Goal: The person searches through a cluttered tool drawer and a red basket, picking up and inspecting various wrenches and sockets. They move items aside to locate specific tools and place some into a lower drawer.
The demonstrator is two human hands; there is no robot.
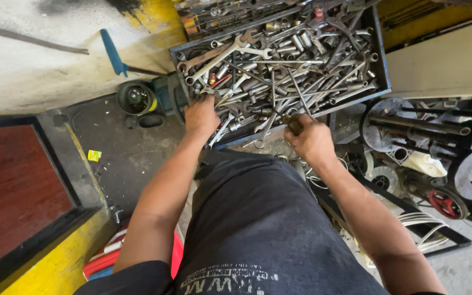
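Both hands' fingers hidden: left hand (201,116) in tool tray (382,65), right hand (312,141) gripping tool.

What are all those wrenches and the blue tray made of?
The wrenches look like bare steel: grey, shiny, with bright glints. The tray seems to be metal painted blue, its thin rim scuffed and dirty, though the paint hides what lies beneath.

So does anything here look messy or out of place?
Yes: the blue tray is heaped with tangled wrenches, unsorted. The left hand digs in; the right hand grips a long tool.
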